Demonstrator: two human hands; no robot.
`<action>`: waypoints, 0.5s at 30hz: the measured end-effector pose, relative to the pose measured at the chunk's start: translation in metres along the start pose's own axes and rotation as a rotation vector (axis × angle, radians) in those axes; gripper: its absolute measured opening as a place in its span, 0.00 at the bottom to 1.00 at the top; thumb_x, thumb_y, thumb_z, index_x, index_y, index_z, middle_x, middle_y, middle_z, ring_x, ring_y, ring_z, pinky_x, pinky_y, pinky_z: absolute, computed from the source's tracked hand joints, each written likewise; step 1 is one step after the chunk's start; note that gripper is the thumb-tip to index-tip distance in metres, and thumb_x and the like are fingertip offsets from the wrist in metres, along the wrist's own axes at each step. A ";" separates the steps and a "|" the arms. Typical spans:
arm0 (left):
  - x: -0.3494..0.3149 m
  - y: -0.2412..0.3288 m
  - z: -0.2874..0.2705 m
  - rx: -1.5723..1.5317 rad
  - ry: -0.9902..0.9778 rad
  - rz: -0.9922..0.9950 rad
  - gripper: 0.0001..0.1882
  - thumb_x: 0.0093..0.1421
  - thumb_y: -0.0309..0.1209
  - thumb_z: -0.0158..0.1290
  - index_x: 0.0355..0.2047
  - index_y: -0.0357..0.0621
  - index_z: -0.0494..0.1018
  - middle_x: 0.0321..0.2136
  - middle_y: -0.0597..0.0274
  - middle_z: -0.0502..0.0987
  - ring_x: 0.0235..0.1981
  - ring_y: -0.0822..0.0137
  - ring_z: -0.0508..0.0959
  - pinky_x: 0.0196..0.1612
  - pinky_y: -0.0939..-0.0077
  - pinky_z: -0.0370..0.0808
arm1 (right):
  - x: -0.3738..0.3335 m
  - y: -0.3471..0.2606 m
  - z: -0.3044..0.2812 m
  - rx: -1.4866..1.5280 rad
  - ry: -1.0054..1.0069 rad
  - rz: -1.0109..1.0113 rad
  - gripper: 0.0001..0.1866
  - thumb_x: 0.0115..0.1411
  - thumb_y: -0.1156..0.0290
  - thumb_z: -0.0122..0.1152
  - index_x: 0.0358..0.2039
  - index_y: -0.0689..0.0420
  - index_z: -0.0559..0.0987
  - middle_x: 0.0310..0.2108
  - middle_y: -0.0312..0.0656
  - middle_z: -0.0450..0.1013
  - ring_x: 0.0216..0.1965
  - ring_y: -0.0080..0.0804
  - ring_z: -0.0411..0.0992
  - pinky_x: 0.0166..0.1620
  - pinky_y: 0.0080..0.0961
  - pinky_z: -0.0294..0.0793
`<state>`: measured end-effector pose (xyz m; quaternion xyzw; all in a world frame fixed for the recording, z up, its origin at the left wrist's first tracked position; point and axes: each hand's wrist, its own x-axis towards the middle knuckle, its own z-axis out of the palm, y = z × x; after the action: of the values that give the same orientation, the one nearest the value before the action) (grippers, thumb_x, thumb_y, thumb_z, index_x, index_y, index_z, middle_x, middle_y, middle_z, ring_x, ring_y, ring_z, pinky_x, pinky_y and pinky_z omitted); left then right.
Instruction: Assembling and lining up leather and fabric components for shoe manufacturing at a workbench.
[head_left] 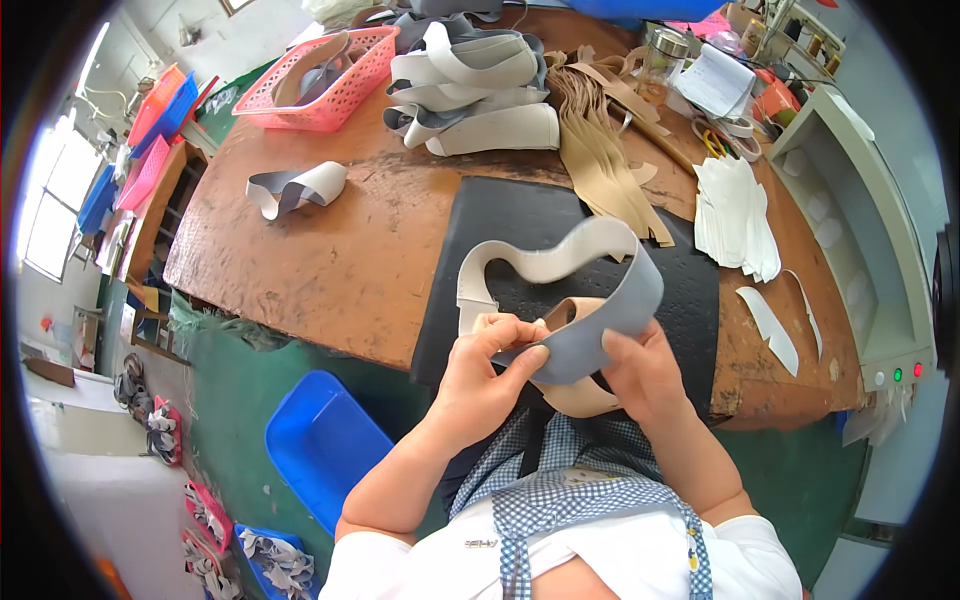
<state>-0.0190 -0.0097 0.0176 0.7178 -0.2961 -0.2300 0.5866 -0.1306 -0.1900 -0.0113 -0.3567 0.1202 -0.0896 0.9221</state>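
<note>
A looped band (600, 335), grey on one face and cream on the other, is held up over a black mat (490, 210). My left hand (480, 380) pinches its near edge between thumb and fingers. On the right side of the loop, my right hand (650, 375) grips the band with its thumb on the grey face. A tan strip (580, 402) hangs just below the band and also shows inside the loop; whether it is joined to the band is hidden by the hands.
Stacked grey-cream bands (480, 100) lie at the back beside a pink basket (330, 85). One loose band (297, 188) rests at left. Tan strips (600, 140), white pieces (735, 215) and a pale machine (860, 200) are at right. A blue bin (325, 440) stands on the floor.
</note>
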 end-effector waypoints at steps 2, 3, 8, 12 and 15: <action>-0.002 -0.002 -0.002 0.003 -0.029 0.006 0.08 0.59 0.21 0.58 0.39 0.32 0.78 0.32 0.62 0.77 0.39 0.70 0.73 0.47 0.77 0.69 | 0.008 -0.003 0.007 -0.070 0.030 -0.055 0.14 0.63 0.76 0.60 0.49 0.60 0.76 0.45 0.43 0.78 0.47 0.31 0.77 0.55 0.35 0.74; -0.003 -0.003 -0.003 0.004 -0.058 0.014 0.08 0.59 0.21 0.58 0.40 0.31 0.78 0.32 0.62 0.76 0.39 0.70 0.73 0.47 0.76 0.68 | 0.011 -0.004 0.010 -0.087 0.066 -0.085 0.13 0.62 0.77 0.62 0.47 0.60 0.78 0.43 0.41 0.79 0.45 0.28 0.77 0.52 0.31 0.75; -0.003 -0.006 -0.008 0.024 -0.085 0.017 0.10 0.59 0.19 0.57 0.42 0.31 0.79 0.32 0.62 0.75 0.40 0.69 0.72 0.47 0.75 0.68 | 0.015 0.003 0.005 -0.175 0.135 -0.169 0.12 0.60 0.80 0.64 0.46 0.59 0.78 0.39 0.40 0.80 0.40 0.27 0.79 0.47 0.26 0.78; -0.005 -0.011 -0.008 -0.031 -0.058 0.028 0.11 0.59 0.18 0.57 0.43 0.33 0.79 0.33 0.62 0.76 0.42 0.68 0.71 0.49 0.73 0.68 | 0.015 0.004 0.009 -0.190 0.139 -0.190 0.13 0.59 0.81 0.64 0.45 0.59 0.78 0.40 0.40 0.80 0.40 0.27 0.79 0.46 0.25 0.78; -0.006 -0.013 -0.008 0.082 -0.023 0.123 0.10 0.59 0.19 0.58 0.42 0.35 0.80 0.35 0.63 0.77 0.46 0.68 0.71 0.51 0.71 0.68 | 0.014 0.006 0.012 -0.195 0.142 -0.208 0.12 0.58 0.82 0.65 0.43 0.59 0.80 0.39 0.40 0.80 0.39 0.26 0.79 0.46 0.25 0.78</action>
<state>-0.0160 0.0015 0.0062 0.7189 -0.3556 -0.1896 0.5663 -0.1129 -0.1816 -0.0097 -0.4477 0.1555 -0.1975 0.8581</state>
